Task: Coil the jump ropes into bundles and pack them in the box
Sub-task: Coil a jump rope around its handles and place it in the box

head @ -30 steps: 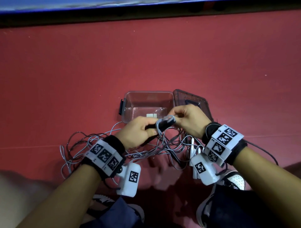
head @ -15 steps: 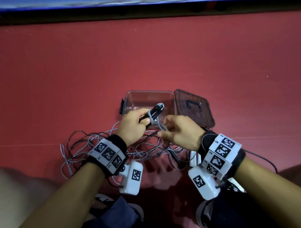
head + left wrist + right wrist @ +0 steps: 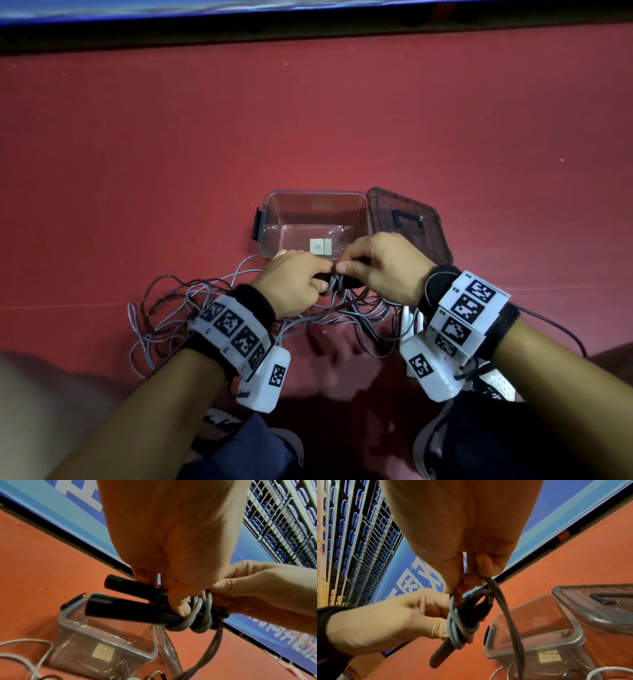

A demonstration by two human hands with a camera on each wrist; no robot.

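My left hand (image 3: 294, 281) grips two black jump-rope handles (image 3: 130, 609) held side by side, just in front of the clear plastic box (image 3: 274, 219). Grey rope (image 3: 197, 623) is wound in a few turns round the handles. My right hand (image 3: 380, 267) pinches the free run of grey rope (image 3: 503, 601) right at the handles, beside my left fingers. More loose grey and dark rope (image 3: 171, 308) lies tangled on the red floor under my wrists. The box is open and holds only two small white squares (image 3: 321, 246).
The box's dark lid (image 3: 407, 222) lies open to its right. A white jump-rope handle (image 3: 407, 322) lies on the floor under my right wrist. My shoes and knees are at the bottom edge. A blue barrier (image 3: 308, 13) runs along the far side.
Both hands have dropped lower and come together. The handles, tilted up half a second ago, now lie level, and my right hand has brought the rope over them.
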